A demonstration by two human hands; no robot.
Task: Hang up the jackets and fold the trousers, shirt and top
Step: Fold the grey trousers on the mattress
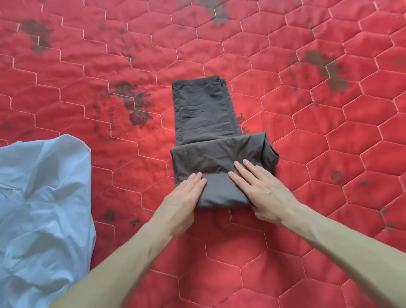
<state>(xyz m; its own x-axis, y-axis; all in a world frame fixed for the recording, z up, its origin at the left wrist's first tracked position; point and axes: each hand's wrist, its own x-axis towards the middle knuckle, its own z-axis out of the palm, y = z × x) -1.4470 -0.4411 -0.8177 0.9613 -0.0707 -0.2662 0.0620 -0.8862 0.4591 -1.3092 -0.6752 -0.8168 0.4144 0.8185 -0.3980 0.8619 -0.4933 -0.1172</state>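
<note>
At nine o'clock on the red quilted hexagon-stitched mattress (322, 140) lies a crumpled pale blue cotton shirt (32, 198). Your left hand (184, 201) presses flat, fingers straight, on the near left edge of the partly folded dark grey trousers (209, 132) at centre. At the fold's four o'clock, your right hand (261, 190) presses flat too.
</note>
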